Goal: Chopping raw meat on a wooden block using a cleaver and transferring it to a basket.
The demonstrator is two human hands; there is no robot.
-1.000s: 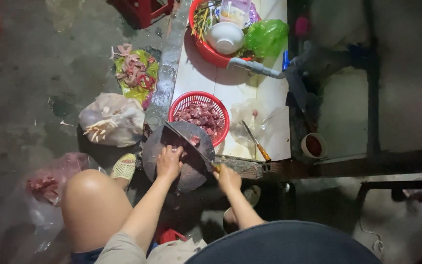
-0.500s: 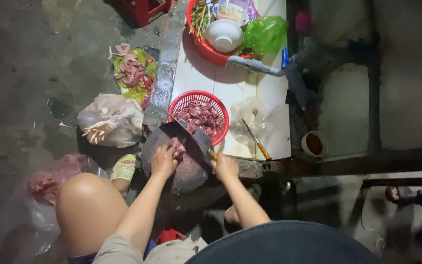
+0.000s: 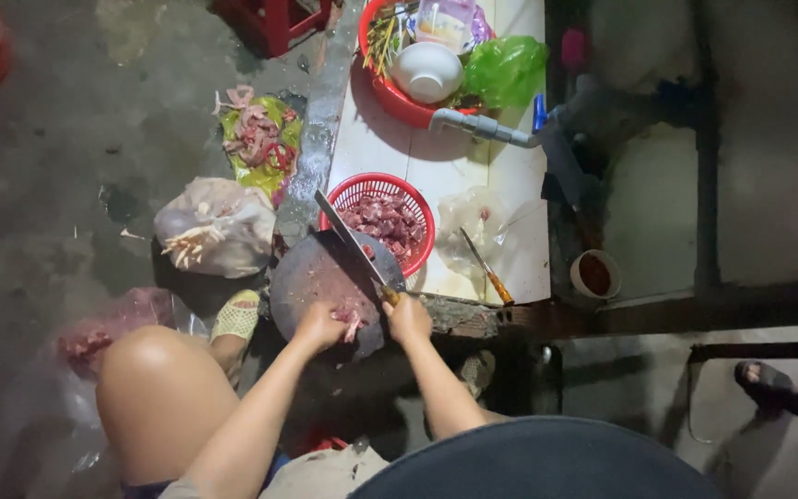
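1. Gripping the cleaver (image 3: pixel 351 238) by its handle, the right hand (image 3: pixel 408 319) is closed at the near edge of the chopping block (image 3: pixel 311 277); the blade is raised and angled up and away toward the red basket (image 3: pixel 382 220).
2. The left hand (image 3: pixel 319 326) is curled over a small piece of meat (image 3: pixel 351 321) at the near rim of the block, fingers closed on it.
3. Compared with half a second ago, the left hand has been drawn back from the middle of the block to its near edge, and the cleaver has been lifted off the surface; a second ago the blade was laid flat across the block beside the hand.
4. The change is judged to mark a fresh chop being set up: the meat is pinned, the blade is up.
5. Cut meat is seen heaped in the red basket, which touches the far side of the block.
6. A pale bag (image 3: pixel 216 226) is seen on the floor to the left, and scraps (image 3: pixel 256 139) are spread on a green sheet beyond it.
7. A small knife (image 3: pixel 486 268) lies on the white board (image 3: pixel 417 166) right of the basket, well apart from both hands.
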